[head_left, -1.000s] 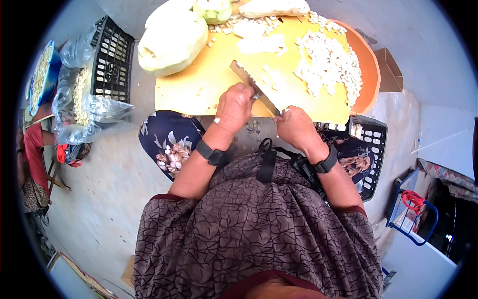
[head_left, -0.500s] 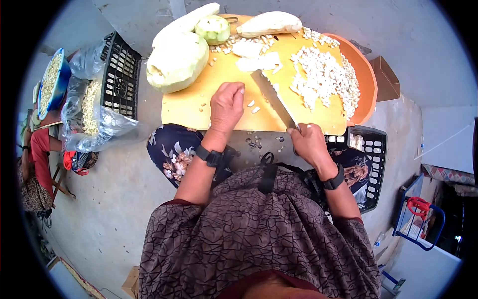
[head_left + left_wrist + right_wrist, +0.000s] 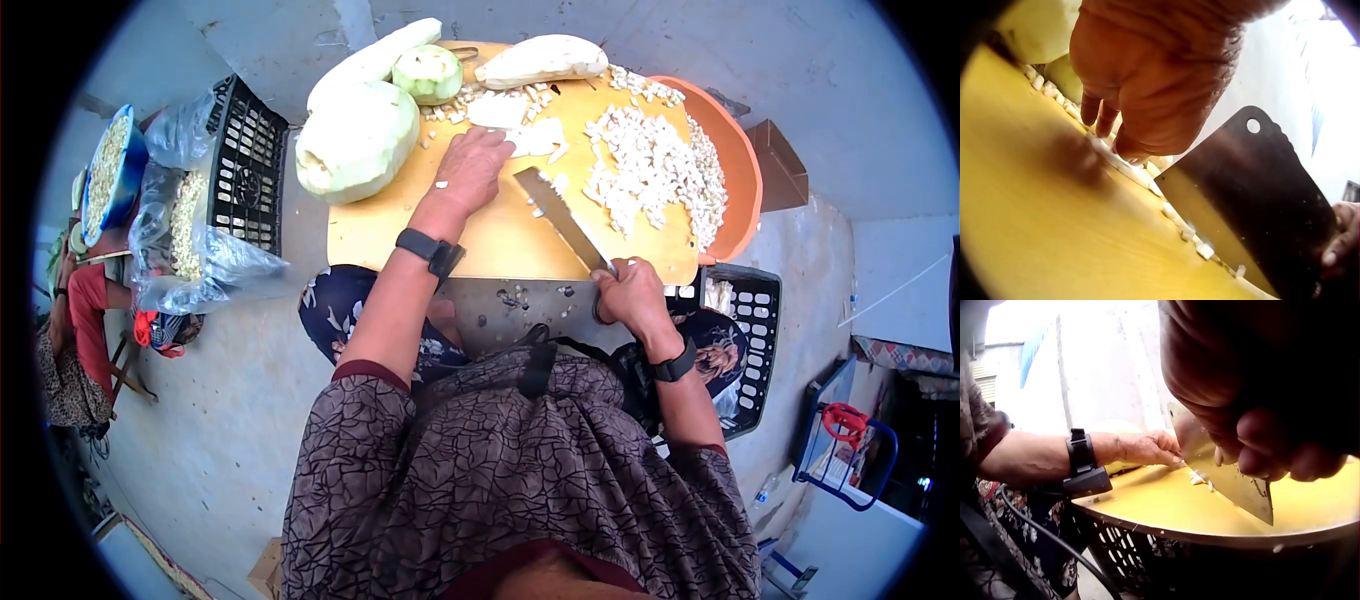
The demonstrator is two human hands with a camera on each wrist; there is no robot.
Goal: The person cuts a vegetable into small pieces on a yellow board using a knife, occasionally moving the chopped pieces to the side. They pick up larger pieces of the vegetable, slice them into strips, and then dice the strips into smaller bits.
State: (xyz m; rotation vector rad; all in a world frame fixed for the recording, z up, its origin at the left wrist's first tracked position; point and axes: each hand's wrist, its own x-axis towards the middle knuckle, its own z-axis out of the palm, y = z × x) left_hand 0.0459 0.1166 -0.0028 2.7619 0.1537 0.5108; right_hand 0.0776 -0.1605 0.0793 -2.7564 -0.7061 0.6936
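Smooth yellow board (image 3: 372, 240) — right fingers (image 3: 1260, 433) grip a broad metal cleaver (image 3: 1241, 194).

The brown, black-veined shirt (image 3: 530, 470) has maroon cuffs (image 3: 372, 371); black wristbands (image 3: 673, 362) sit beyond its sleeves (image 3: 345, 440), navy floral legwear (image 3: 332, 312) ahead of it.

Head view: brightly lit, its edges bowed and corners blacked out.
Yellow board (image 3: 1035, 206): softly shadowed toward seven o'clock of the left hand (image 3: 1147, 81).
Left wrist view: washed out by glare at two o'clock.
Right hand (image 3: 1247, 400): sunk in near-black shade at one o'clock (outline partly lost).
Right wrist view: overexposed around eleven o'clock.
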